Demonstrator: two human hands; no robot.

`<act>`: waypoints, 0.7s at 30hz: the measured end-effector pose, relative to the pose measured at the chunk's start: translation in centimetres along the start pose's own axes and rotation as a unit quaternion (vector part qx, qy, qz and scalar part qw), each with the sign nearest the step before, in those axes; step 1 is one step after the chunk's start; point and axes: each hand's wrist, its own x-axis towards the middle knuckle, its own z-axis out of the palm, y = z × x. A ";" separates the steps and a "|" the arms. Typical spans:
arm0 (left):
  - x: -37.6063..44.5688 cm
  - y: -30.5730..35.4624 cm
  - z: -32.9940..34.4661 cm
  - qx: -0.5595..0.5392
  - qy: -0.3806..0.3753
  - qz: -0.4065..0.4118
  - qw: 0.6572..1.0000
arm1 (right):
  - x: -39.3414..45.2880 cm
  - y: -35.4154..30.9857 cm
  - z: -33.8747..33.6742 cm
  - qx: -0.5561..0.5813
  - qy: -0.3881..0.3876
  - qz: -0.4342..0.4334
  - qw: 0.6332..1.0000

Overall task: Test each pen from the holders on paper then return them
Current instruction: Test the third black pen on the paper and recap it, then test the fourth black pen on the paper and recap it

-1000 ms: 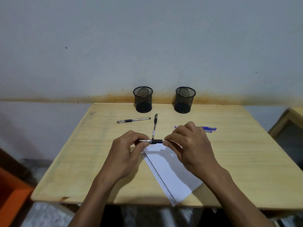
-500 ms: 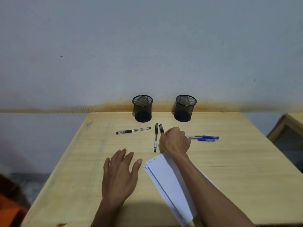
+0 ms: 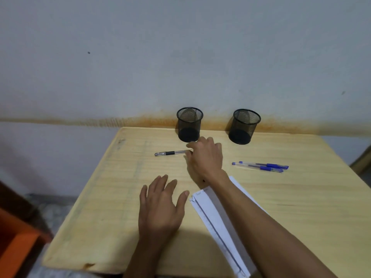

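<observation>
Just wood desk (image 3: 281, 207) vs. stained wall (image 3: 140, 67).

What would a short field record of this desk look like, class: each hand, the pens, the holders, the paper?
left hand: flat on the pale wooden desk, fingers spread, holding nothing
right hand: reaching at the end of the clear-barrelled black-grip pen; grip unclear
blue-capped pens: two, lying side by side, right of the hand
black mesh pen holders: two, upright by the wall, no pens showing inside
white paper sheet: partly under the right forearm
</observation>
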 end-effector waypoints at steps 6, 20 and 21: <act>0.1 0.2 -0.1 0.001 -0.001 -0.004 1.000 | 1.7 -0.1 2.1 -0.053 -0.043 -0.062 0.996; -0.3 0.8 -1.1 -0.151 0.077 0.001 0.985 | -8.8 6.4 -10.0 0.355 0.000 0.091 0.930; -0.7 1.2 -1.6 -0.184 0.103 0.015 0.977 | -10.3 7.2 -10.6 0.366 -0.002 0.097 0.925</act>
